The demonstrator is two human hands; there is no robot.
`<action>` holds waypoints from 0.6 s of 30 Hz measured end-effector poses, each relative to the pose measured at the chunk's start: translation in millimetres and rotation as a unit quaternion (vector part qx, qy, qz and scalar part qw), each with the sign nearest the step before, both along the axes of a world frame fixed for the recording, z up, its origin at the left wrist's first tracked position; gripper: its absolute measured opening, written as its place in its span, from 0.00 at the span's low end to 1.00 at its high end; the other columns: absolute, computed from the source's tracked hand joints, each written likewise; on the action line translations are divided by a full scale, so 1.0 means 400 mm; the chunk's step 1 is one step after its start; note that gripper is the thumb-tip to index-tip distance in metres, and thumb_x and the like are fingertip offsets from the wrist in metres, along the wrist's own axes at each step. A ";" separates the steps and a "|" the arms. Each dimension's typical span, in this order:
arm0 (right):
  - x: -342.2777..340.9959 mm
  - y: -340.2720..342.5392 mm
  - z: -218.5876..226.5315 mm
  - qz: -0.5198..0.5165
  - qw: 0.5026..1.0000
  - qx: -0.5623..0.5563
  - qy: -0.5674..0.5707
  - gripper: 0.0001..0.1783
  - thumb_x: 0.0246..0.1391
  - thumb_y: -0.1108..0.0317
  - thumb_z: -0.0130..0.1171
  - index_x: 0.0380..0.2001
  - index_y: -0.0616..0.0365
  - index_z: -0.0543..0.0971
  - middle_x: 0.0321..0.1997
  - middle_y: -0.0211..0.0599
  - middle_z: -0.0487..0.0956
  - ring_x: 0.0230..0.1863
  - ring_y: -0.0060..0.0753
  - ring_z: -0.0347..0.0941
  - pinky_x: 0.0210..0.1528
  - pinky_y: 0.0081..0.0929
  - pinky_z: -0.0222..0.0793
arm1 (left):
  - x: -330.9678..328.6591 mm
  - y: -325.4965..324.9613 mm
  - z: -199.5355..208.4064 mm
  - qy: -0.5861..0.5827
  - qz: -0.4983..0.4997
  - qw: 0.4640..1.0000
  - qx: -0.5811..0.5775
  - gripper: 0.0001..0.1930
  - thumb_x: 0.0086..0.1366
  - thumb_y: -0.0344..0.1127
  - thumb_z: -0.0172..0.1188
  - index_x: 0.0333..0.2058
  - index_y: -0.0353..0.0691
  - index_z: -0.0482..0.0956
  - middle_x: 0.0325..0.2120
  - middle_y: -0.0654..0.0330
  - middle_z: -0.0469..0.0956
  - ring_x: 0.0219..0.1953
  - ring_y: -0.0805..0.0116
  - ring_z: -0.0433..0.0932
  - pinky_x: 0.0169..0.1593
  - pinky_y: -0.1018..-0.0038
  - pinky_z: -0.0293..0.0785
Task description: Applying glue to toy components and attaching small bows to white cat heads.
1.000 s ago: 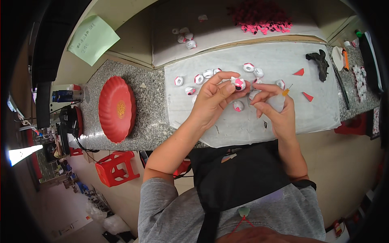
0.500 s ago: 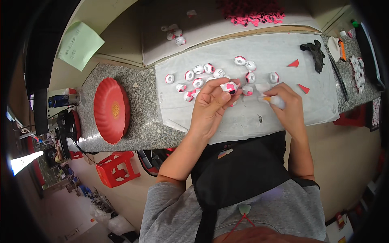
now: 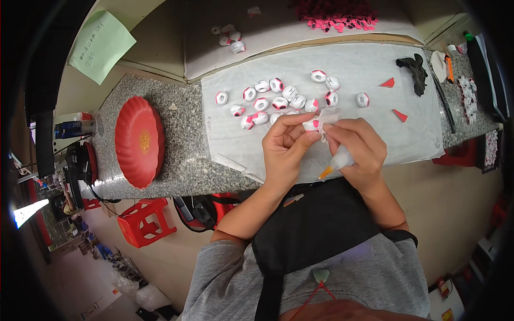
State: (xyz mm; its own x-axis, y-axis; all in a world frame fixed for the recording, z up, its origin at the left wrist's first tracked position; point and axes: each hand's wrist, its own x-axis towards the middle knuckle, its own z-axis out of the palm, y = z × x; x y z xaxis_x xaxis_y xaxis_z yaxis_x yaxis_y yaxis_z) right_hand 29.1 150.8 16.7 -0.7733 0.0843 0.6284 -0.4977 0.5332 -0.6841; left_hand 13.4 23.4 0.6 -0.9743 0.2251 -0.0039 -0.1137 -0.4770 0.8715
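Observation:
Between the fingertips of my left hand (image 3: 284,147) is a small rounded white piece with pink patches (image 3: 310,125). My right hand (image 3: 361,152) pinches a thin white tissue (image 3: 329,115) against that piece. Tucked in the same hand is a translucent squeeze bottle (image 3: 342,158), its orange tip pointing down and toward the left. Several similar white, pink and black pieces (image 3: 262,85) lie loosely grouped on the white paper sheet (image 3: 401,139) beyond my hands. One more piece (image 3: 363,99) sits apart on the right.
A red scalloped tray (image 3: 126,144) rests on the granite counter at left. Many pink and black bits (image 3: 342,23) are heaped on the back shelf. Two red scraps (image 3: 399,115) and a crumpled black cloth (image 3: 415,72) lie at right. A red stool (image 3: 147,222) stands below the counter.
My right hand has moved left to meet my left hand, bringing the tissue onto the held piece. The bottle's tip has swung downward. The left hand has shifted slightly right and nearer.

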 end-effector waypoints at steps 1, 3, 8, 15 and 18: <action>-0.001 0.009 -0.002 0.009 0.998 0.053 0.015 0.12 0.27 0.83 0.57 0.23 0.64 0.73 0.21 0.39 0.70 0.21 0.29 0.67 0.20 0.18 0.62 | 0.001 -0.001 -0.003 -0.002 -0.002 1.000 0.002 0.14 0.48 0.21 0.54 0.36 0.32 0.66 0.32 0.58 0.69 0.34 0.77 0.69 0.37 0.84 0.66; 0.006 0.027 0.000 0.017 0.994 0.108 0.029 0.12 0.27 0.83 0.57 0.23 0.64 0.73 0.21 0.39 0.70 0.20 0.30 0.67 0.20 0.18 0.61 | -0.001 -0.003 -0.012 0.015 -0.025 0.999 -0.033 0.13 0.50 0.23 0.53 0.37 0.32 0.66 0.33 0.58 0.69 0.35 0.77 0.69 0.37 0.83 0.66; 0.043 0.090 0.009 -0.014 0.990 -0.056 -0.132 0.08 0.31 0.82 0.56 0.22 0.64 0.72 0.22 0.35 0.70 0.21 0.23 0.64 0.23 0.15 0.59 | -0.023 -0.006 0.004 -0.067 -0.059 0.996 0.007 0.12 0.51 0.25 0.52 0.37 0.32 0.66 0.34 0.58 0.69 0.35 0.75 0.69 0.42 0.78 0.66; 0.052 0.135 0.009 -0.073 0.979 0.012 -0.188 0.12 0.32 0.80 0.56 0.27 0.62 0.71 0.25 0.32 0.69 0.20 0.20 0.59 0.29 0.15 0.56 | -0.047 -0.024 0.011 -0.063 -0.103 0.993 -0.005 0.11 0.51 0.25 0.51 0.36 0.33 0.66 0.30 0.59 0.71 0.34 0.73 0.70 0.41 0.73 0.68; 0.052 0.135 -0.003 -0.070 0.979 -0.010 -0.189 0.13 0.31 0.80 0.56 0.27 0.62 0.71 0.26 0.32 0.69 0.20 0.20 0.59 0.30 0.17 0.56 | -0.101 -0.036 0.055 0.010 -0.101 0.985 -0.139 0.10 0.49 0.24 0.53 0.33 0.34 0.68 0.27 0.60 0.72 0.33 0.72 0.71 0.36 0.76 0.69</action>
